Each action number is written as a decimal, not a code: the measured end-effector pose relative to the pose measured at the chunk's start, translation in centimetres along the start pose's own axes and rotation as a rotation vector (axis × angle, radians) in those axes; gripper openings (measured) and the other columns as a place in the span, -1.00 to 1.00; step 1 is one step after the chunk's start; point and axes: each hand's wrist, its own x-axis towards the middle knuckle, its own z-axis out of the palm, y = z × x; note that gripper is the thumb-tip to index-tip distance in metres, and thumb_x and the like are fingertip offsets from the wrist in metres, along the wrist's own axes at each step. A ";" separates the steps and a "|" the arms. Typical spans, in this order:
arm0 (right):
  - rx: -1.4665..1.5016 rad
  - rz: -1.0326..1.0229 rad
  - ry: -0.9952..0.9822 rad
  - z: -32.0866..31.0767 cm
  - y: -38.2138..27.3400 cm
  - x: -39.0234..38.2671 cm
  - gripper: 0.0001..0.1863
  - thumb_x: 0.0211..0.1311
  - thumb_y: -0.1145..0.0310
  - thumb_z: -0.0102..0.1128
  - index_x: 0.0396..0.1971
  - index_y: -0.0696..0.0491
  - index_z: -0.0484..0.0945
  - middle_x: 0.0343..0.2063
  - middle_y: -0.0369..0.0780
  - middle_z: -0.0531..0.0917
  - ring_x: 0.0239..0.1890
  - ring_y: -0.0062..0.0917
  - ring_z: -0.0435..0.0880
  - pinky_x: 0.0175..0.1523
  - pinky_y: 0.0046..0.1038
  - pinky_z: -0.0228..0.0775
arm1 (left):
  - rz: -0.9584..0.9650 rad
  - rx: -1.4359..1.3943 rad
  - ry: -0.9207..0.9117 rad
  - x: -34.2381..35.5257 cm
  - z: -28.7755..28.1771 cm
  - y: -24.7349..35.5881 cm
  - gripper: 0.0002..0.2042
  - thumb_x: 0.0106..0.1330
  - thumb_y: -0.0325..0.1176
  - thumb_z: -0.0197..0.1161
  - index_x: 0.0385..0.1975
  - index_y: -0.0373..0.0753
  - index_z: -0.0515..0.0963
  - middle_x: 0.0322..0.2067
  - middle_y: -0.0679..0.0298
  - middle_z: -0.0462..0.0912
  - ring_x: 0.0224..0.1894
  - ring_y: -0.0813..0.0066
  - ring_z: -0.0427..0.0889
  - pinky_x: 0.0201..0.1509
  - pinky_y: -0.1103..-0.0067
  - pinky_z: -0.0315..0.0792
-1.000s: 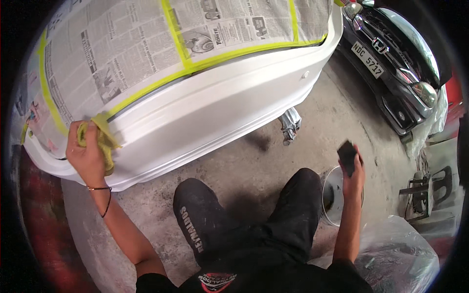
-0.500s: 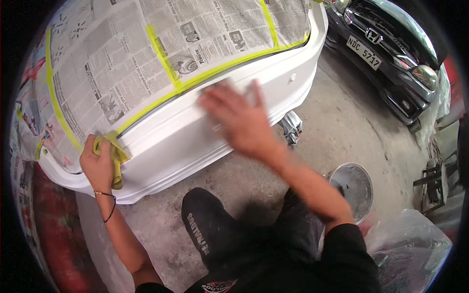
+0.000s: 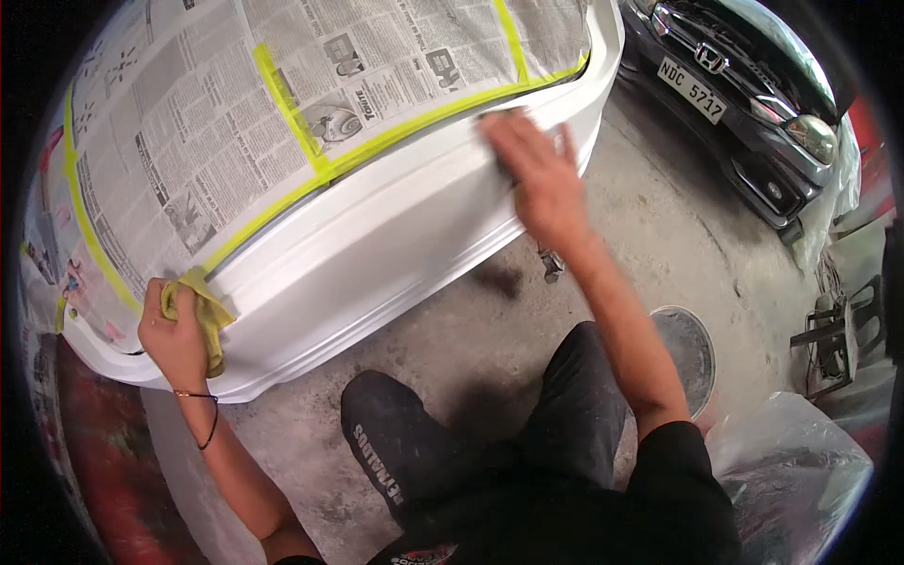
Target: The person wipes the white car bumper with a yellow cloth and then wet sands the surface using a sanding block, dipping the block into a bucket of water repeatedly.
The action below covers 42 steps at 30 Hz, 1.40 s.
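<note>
Grey concrete floor (image 3: 659, 245) spread below both hands, with a dark car (image 3: 763, 155) parked beyond the right one and clear plastic sheeting (image 3: 796, 461) heaped behind it on the same side. Ahead of both hands I saw a white bumper (image 3: 377, 235), bordered above by newspaper (image 3: 207, 104) held down with bright yellow tape (image 3: 443, 110). At the bumper's left end, the left hand (image 3: 177, 334) was curled around a crumpled yellow cloth (image 3: 215, 320), which hung from its grasp against the white surface. Well apart from it, the right hand (image 3: 546, 188) had a dark pad (image 3: 504, 168) against the bumper, fingers nearly straight over it and thumb spread wide; blur and fingers hid most of the pad. Behind the right hand stood a round bucket (image 3: 714, 363)
</note>
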 end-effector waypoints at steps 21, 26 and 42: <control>0.259 0.149 0.161 2.8 -9.6 -2.7 -0.16 0.30 0.66 0.14 0.63 -0.05 0.44 0.61 -0.16 0.50 0.74 -0.09 0.31 0.75 0.34 -0.04 | -0.013 -0.018 0.060 -0.5 0.4 0.0 -0.83 0.53 -0.38 0.35 -0.22 -0.35 0.57 -0.42 0.31 0.61 -0.32 0.59 0.49 -0.18 0.53 0.48; 0.136 0.071 0.098 2.2 -2.3 -2.3 -0.22 0.39 0.60 0.09 0.61 -0.17 0.47 0.56 -0.18 0.56 0.68 -0.16 0.42 0.73 0.36 -0.03 | -0.042 -0.093 0.088 -1.0 0.2 0.1 -0.79 0.50 -0.32 0.39 -0.24 -0.36 0.58 -0.43 0.26 0.62 -0.33 0.56 0.50 -0.17 0.50 0.49; 0.510 -0.142 0.008 2.8 -22.2 -2.8 -0.32 0.49 0.36 0.27 0.60 -0.20 0.51 0.61 -0.25 0.51 0.76 -0.25 0.29 0.72 0.58 -0.27 | -0.086 -0.150 0.063 -0.9 -0.2 -0.7 -0.78 0.56 -0.33 0.35 -0.23 -0.40 0.60 -0.39 0.27 0.62 -0.29 0.52 0.51 -0.12 0.50 0.50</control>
